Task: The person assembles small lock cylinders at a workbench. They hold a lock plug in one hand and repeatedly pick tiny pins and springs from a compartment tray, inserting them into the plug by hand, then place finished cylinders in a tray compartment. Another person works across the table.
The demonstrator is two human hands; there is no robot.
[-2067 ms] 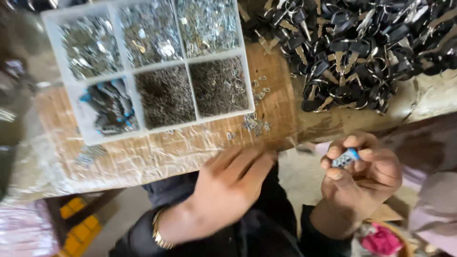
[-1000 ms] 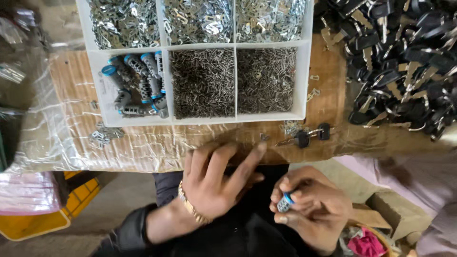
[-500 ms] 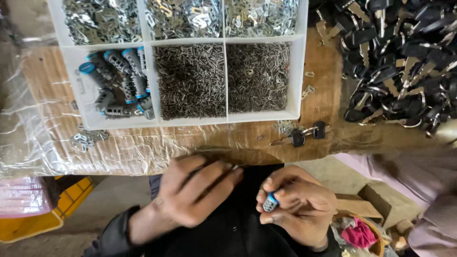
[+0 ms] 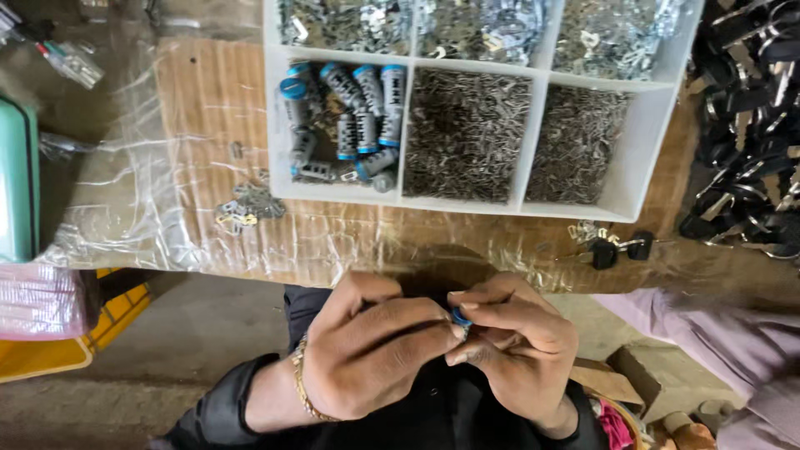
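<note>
My right hand [image 4: 517, 350] holds a small metal lock cylinder with a blue end [image 4: 461, 317], mostly hidden by fingers. My left hand [image 4: 375, 354], with a gold bracelet at the wrist, has its fingertips pinched against that cylinder. Both hands meet in front of my body, just below the table's front edge. On the table stands a white compartment tray [image 4: 533, 142]. Its near-left cell holds several blue-ended cylinders [image 4: 346, 117]. Two cells beside it are full of tiny dark metal pins [image 4: 467, 133].
Two black-headed keys [image 4: 617, 247] lie on the plastic-covered table [image 4: 208, 150] by the tray's near-right corner. A heap of black keys [image 4: 750, 125] fills the right side. Small metal plates [image 4: 246, 208] lie at left. A green box [image 4: 17, 175] stands at the far left.
My left hand has come in from the table edge and closed its fingertips onto the cylinder in my right hand. The hands have drawn together below the table edge.
</note>
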